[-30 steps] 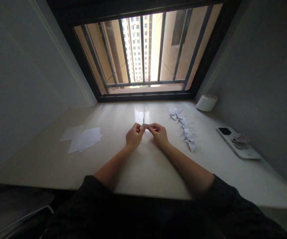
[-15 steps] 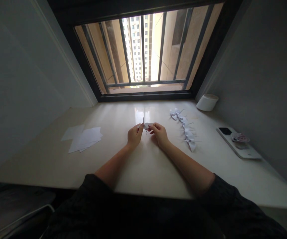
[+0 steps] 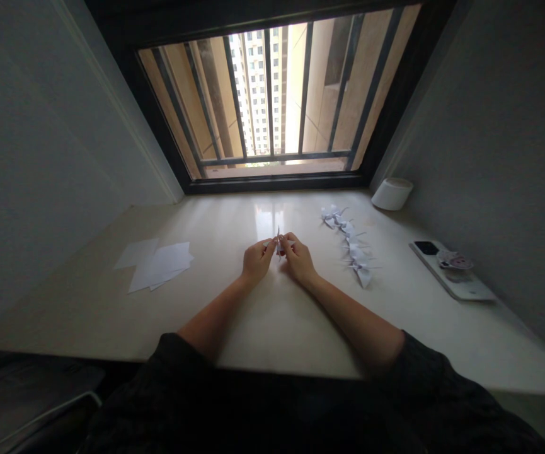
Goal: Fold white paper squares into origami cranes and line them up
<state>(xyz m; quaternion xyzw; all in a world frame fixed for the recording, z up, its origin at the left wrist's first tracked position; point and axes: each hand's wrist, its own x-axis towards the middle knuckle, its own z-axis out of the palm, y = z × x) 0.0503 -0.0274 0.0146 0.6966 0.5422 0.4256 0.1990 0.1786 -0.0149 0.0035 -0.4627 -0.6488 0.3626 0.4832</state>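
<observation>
1. So, on my feed, my left hand (image 3: pixel 256 261) and right hand (image 3: pixel 299 258) are close together over the worktop (image 3: pixel 225 217), their fingers (image 3: pixel 287 240) pinched narrow on a folded white paper piece (image 3: pixel 278 244).
2. Several folded paper cranes (image 3: pixel 350 243) already lie in a row right of the fingers.
3. Unfolded white paper sheets (image 3: pixel 156 266) remain left of the fingers, well apart.
4. I read the piece's long axis as running crosswise between the fingers, with one thin tip pointing up.
</observation>
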